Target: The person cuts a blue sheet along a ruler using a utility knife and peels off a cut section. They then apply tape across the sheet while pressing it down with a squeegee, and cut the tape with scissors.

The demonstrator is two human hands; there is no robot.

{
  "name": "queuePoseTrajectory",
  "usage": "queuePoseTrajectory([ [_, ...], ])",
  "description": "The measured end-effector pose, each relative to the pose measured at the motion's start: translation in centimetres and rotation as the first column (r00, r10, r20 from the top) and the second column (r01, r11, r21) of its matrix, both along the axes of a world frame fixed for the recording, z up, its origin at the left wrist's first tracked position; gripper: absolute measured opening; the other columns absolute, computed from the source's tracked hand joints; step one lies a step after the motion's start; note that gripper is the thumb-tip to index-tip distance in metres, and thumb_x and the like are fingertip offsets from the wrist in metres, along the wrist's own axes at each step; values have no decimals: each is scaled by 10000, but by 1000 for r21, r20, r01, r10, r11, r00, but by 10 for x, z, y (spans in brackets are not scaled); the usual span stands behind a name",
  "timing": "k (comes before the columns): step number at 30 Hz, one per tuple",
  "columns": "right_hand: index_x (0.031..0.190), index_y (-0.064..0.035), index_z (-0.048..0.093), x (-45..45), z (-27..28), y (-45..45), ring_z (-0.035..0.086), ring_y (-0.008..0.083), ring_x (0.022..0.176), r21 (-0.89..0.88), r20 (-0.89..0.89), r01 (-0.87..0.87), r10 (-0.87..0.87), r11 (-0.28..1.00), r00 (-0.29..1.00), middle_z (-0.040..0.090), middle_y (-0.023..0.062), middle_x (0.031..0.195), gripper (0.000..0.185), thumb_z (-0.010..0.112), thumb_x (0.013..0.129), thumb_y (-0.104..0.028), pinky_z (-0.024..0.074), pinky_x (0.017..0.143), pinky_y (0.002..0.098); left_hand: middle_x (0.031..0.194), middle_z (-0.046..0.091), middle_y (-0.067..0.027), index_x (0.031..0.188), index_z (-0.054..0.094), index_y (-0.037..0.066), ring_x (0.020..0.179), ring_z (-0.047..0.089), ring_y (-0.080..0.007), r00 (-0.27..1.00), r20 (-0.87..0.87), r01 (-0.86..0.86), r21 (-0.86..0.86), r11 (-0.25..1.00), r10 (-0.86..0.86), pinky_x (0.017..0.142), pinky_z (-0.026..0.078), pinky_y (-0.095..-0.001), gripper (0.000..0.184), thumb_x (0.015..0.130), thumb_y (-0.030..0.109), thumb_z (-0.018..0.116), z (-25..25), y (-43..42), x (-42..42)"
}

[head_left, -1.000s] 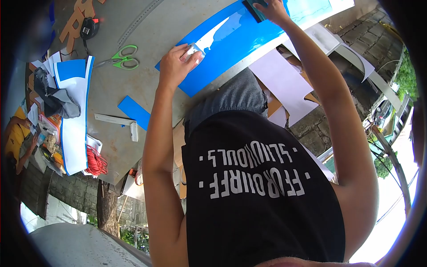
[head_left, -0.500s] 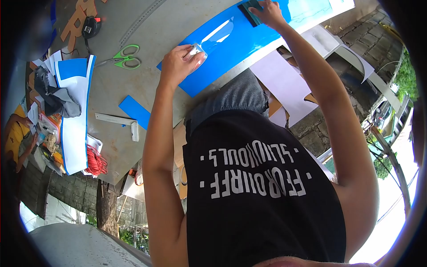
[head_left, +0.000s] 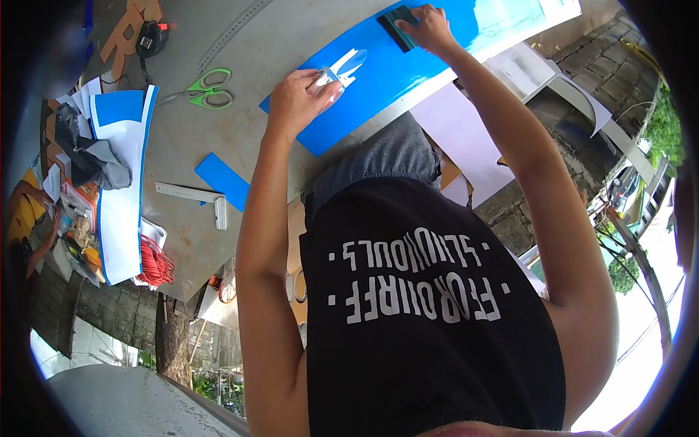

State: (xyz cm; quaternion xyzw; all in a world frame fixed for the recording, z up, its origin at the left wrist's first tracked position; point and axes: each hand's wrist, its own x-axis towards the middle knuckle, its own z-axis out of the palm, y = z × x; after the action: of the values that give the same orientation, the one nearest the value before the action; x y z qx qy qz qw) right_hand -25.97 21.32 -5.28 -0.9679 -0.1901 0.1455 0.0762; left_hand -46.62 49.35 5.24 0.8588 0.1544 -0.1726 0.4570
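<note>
A long glossy blue sheet (head_left: pixel 378 91) with a white lower edge lies across the grey table (head_left: pixel 175 138). My left hand (head_left: pixel 295 102) is closed on a small crumpled, whitish piece over the sheet's left part, beside a bright glossy patch. Near the sheet's upper edge, my right hand (head_left: pixel 429 30) grips a dark green flat squeegee (head_left: pixel 399 28), its blade against the blue surface.
Green-handled scissors (head_left: pixel 210 89), a tape measure (head_left: pixel 151 38), a steel ruler (head_left: pixel 231 33), a blue strip (head_left: pixel 222 180) and a white angled tool (head_left: pixel 188 193) lie left. Beyond are a blue-edged white panel (head_left: pixel 120 211), red cord (head_left: pixel 154 264) and another person's arm (head_left: pixel 45 244).
My right hand has slid the squeegee leftward along the blue sheet, toward my left hand. The bright patch between them has shrunk. My left hand has shifted only slightly.
</note>
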Motion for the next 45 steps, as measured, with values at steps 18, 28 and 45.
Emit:
queuePoseTrajectory([
  [18,1337,-65,707,-39,32,37,508,349,1267,45,-68,-24,27,999,997,616,151,1358,579,741,947,-492,434,1053,510,1112,757,-109,928,816,58,973,730,-297,999,-23,-23,-45,999,22,869,564,-405,470,864,523,777,8,-3,2],
  [28,1345,-65,699,-65,40,59,513,346,1265,57,-151,26,-17,998,988,609,153,1330,570,751,937,-459,420,1042,529,1169,752,-152,1055,799,19,1011,738,-331,1000,18,11,13,1000,-12,896,571,-408,508,853,485,800,9,-4,4],
  [45,1320,-50,709,-76,46,66,524,349,1250,82,-169,53,-39,995,985,621,165,1272,550,736,943,-449,417,1041,510,721,682,-218,738,653,-11,667,683,-375,996,-2,84,64,994,-84,650,534,-461,594,862,554,786,27,19,-27],
])
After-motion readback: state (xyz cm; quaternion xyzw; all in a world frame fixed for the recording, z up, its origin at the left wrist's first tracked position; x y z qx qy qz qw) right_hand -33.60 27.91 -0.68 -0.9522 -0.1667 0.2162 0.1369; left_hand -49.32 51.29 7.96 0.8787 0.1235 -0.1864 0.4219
